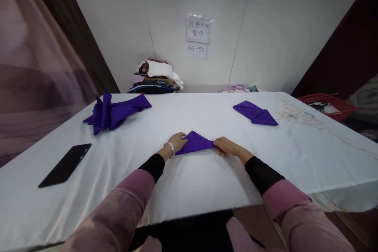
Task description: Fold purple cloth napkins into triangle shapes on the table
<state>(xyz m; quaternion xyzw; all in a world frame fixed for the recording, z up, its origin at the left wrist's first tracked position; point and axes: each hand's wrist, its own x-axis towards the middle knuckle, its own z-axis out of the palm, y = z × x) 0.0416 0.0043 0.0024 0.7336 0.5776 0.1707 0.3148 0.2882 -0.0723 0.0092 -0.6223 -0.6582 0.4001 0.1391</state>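
Note:
A purple cloth napkin (195,143), folded into a flat triangle with its peak pointing away from me, lies on the white tablecloth (206,181). My left hand (177,141), with a silver bracelet at the wrist, grips the napkin's left side between thumb and fingers. At the right corner my right hand (226,145) pinches the cloth, its fingertips partly hidden. Farther off to the right rests another folded purple napkin (256,113). On the left a loose heap of purple cloth (118,111) stands partly upright.
A dark flat tablet-like slab (65,165) lies at the left. Folded clothes (156,76) are stacked beyond the far edge, near a pink cloth (234,88). Past the table's right side sits a red basket (333,108). A paper sign (197,29) hangs on the wall.

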